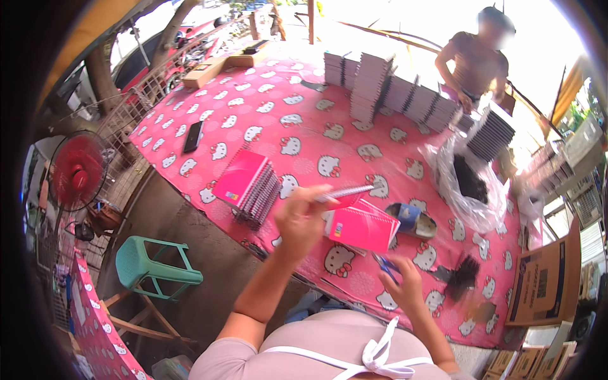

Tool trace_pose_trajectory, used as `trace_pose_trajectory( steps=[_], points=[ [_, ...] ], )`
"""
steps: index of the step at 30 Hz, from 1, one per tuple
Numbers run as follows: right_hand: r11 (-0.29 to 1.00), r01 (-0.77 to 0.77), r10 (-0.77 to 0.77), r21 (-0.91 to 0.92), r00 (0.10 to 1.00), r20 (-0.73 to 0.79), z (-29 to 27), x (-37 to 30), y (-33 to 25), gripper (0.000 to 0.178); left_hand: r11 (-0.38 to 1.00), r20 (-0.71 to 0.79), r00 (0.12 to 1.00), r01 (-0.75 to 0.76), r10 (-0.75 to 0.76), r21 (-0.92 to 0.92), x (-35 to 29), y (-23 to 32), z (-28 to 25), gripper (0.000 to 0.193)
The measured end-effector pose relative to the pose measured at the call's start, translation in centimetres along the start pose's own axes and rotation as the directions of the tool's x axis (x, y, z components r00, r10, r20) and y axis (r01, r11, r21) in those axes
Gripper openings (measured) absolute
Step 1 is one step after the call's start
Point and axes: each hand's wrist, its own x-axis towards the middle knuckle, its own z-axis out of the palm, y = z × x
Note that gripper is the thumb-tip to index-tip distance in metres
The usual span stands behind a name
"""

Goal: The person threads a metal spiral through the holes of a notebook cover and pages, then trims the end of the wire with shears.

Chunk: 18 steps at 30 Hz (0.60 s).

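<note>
Pink-covered spiral notebooks are the things in hand, at the centre of the frame on a pink patterned table point(310, 166). Left hand point(301, 221) is pinched on one raised notebook point(345, 199), spiral edge up, held above a small, loosely squared pile of pink notebooks point(364, 229). Right hand point(405, 288), lower and to the right, is curled round a blue-handled tool point(389, 271); its working end is too small to tell. Left of centre, a taller stack of pink notebooks point(246, 180) sits squared, coils showing down its side. Judgement: work looks partway along. The tall stack may be the sorted or handled lot, the low pile the current one; which is done and which is waiting cannot be told for certain. The raised notebook is not yet set down. Upper right, grey-edged book stacks point(372, 85) stand in a row, apart from both hands; a co-worker point(475, 66) stands beyond them. Judgement: if those belong to this job, plenty remains. Black bundle point(463, 278) at lower right, blurred, use unclear.
</note>
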Motion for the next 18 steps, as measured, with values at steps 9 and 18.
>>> trace_pose_trajectory(
  steps=[9, 18],
  points=[
    [0.957, -0.285, 0.291, 0.062, 0.947, -0.135, 0.3, 4.1, 2.5, 0.043, 0.441, 0.635, 0.749, -0.642, 0.189, 0.627, 16.9, 0.5, -14.7, 0.016],
    [0.902, -0.356, 0.4, 0.246, 0.902, -0.16, 0.7, 8.8, 2.2, 0.028, 0.723, 0.59, 0.804, -0.366, -0.071, 0.586, 13.2, -7.4, -11.3, 0.065]
  ],
)
